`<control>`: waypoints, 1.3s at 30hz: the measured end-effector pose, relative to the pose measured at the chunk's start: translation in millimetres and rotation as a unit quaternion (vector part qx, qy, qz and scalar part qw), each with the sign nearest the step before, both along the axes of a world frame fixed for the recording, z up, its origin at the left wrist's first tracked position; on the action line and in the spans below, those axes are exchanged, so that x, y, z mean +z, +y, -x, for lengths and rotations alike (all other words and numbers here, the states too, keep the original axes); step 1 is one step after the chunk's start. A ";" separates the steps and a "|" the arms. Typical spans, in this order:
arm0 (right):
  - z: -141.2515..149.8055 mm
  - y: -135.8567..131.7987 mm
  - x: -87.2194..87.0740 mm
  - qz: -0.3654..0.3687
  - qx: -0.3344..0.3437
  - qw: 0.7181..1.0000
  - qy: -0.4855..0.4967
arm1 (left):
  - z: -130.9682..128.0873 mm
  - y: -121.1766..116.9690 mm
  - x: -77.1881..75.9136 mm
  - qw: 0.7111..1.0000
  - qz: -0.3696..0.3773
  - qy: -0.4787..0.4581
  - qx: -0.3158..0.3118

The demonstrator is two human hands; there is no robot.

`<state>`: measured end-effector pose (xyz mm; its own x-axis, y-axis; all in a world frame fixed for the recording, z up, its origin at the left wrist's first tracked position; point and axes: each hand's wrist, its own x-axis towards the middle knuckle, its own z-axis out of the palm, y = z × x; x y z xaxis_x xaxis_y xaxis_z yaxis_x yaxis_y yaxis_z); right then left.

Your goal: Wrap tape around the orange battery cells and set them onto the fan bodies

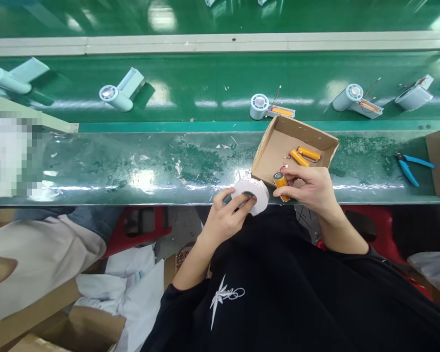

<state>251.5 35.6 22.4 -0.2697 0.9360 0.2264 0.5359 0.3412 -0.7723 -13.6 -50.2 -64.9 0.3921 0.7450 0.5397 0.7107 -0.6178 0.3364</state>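
The person wears a black top [300,288] with sleeves that leave both forearms uncovered. The fabric is dark and plain over the shoulders and front, apart from one white design [223,298] on the wearer's left side. It combines a slim, star-like figure, whose thin points taper and one of which is much longer than the rest, with looping, script-like lines beside it; any lettering is too small to read. The left sleeve [181,305] and right sleeve [374,264] are the same black. The left hand [227,215] and right hand [311,188] are bare, with slender fingers.
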 end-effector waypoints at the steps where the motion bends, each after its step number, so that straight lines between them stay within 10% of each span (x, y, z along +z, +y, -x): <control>1: 1.9 -1.8 1.1 0.000 0.016 1.000 -0.018 | 0.1 -0.3 0.2 1.000 -0.003 0.001 0.000; 10: 2.8 -11.9 -2.9 0.123 0.119 0.982 0.085 | -3.9 0.6 22.8 0.995 -0.082 0.025 0.051; 15: 9.7 -4.2 -9.2 0.096 -0.020 0.964 0.246 | -14.9 -2.3 33.4 0.983 -0.155 0.030 0.092; 21: 28.1 -8.5 -29.6 0.071 -0.083 0.971 0.214 | -27.2 -1.2 39.0 0.989 -0.117 -0.019 0.094; 25: -4.8 16.1 -31.1 0.013 -0.095 0.968 0.230 | -31.3 -10.5 34.5 0.993 -0.087 -0.073 -0.026; 28: -33.5 38.6 -21.3 -0.089 -0.167 0.914 0.360 | -10.6 -8.4 14.0 0.998 -0.039 -0.039 -0.030; 33: -38.4 28.8 -18.8 -0.002 -0.129 0.907 0.402 | 78.8 49.9 -20.9 0.979 0.195 -0.015 0.057; 39: -35.4 14.7 -27.1 0.045 -0.092 0.935 0.340 | 162.6 204.4 7.9 0.935 0.203 -0.063 0.284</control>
